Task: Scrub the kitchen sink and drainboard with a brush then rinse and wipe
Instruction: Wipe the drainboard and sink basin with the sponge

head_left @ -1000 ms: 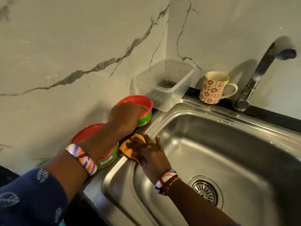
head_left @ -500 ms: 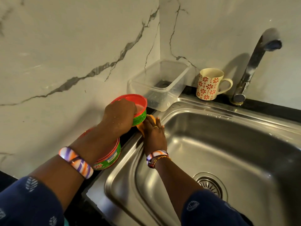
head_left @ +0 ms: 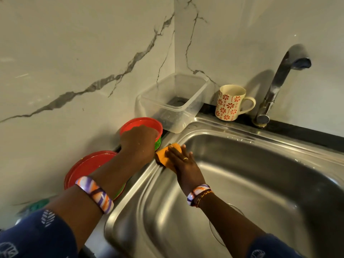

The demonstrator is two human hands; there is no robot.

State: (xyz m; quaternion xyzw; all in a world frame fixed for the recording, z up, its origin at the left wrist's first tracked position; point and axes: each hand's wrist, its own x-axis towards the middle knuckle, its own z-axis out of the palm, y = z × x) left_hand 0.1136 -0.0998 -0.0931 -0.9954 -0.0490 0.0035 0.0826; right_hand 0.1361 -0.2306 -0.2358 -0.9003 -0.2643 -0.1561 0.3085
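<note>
The orange sponge (head_left: 168, 155) lies on the left rim of the sink (head_left: 260, 183), near its back corner, directly under the right hand (head_left: 183, 164). The sponge's far end shows beyond the fingertips, and one edge hangs over the rim toward the basin.

Against the picture from half a second ago, the right hand and sponge sit at much the same spot on the sink's left rim. More of the sponge is now exposed at the side away from the basin. The left hand remains on the tub.

The right hand is flat, its fingers straight and slightly spread, pressing the sponge down against the rim. The left hand (head_left: 138, 144) is curled over the edge of the small red-and-green tub (head_left: 143, 125), gripping it just outside the sink's left rim. Whether that tub is lifted or resting cannot be told.

A larger red lid (head_left: 87, 166) lies outside the same rim, nearer the person. A clear plastic box (head_left: 173, 101) stands at the sink's back left corner. A flowered mug (head_left: 229, 102) and the tap (head_left: 279, 84) stand behind the back rim.
</note>
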